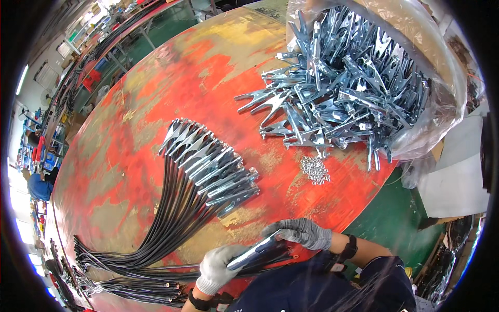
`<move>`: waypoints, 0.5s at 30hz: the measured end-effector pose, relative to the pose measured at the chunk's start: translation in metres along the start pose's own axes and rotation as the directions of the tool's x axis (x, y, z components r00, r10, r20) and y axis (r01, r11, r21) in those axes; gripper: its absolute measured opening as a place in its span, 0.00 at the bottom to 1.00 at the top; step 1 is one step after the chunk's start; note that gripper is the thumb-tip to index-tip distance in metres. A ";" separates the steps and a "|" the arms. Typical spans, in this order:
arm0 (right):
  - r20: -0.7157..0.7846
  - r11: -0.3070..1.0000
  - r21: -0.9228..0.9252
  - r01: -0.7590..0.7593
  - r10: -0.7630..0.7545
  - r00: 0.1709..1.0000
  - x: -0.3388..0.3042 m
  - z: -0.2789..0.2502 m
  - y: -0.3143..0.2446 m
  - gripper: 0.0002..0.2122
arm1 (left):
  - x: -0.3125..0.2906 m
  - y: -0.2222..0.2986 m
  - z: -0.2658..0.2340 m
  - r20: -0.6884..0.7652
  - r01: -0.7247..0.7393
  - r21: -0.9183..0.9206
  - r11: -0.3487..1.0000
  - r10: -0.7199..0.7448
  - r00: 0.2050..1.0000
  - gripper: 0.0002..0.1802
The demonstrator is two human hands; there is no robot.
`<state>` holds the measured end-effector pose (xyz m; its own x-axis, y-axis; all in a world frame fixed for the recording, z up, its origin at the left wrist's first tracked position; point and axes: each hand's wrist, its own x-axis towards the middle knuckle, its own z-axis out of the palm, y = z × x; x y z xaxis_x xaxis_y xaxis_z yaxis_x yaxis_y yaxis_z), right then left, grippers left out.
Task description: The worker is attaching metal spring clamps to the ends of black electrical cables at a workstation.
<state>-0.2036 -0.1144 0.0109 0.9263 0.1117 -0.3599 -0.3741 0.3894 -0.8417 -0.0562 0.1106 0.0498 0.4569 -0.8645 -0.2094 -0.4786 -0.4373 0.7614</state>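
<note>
Silvery metal forms the spring clamp (253, 251), which sits on the near side of the nut pile (315, 170) and to its left, held above the table's near edge. White-gloved, the left hand (218, 266) grips its lower end; the grey-gloved right hand (303, 234) curls over its upper end, though the exact finger contact is hidden. Judged by look, the piece is light enough for one hand, stiff, not fragile, and liable to slide on its smooth faces; its spring should resist squeezing. Best hold appears to be along the long handles, fingers clear of the biting end. Left of the nut pile lies a row of clamps (208, 162) with black cables (165, 221) attached; beyond it stands a tangled clamp heap (343, 99), likely prone to snagging.
</note>
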 end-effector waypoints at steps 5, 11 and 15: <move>0.005 0.976 -0.033 0.214 -0.214 0.977 0.014 -0.009 0.034 0.18 | 0.007 -0.005 0.001 -0.003 0.002 -0.016 1.000 -0.002 1.000 0.14; -0.105 0.969 -0.135 0.209 -0.224 0.969 0.021 -0.018 0.039 0.18 | 0.025 -0.021 0.008 0.018 -0.087 0.084 0.993 0.086 0.996 0.23; -0.229 0.963 0.117 0.241 -0.210 0.951 0.030 -0.023 0.044 0.10 | 0.025 0.013 -0.005 -0.053 -0.326 0.392 0.860 0.375 0.925 0.25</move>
<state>-0.1928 -0.1152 -0.0461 0.9484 -0.1849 -0.2575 -0.1317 0.5091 -0.8505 -0.0473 0.0845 0.0580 0.2831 -0.9510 0.1244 -0.8547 -0.1913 0.4826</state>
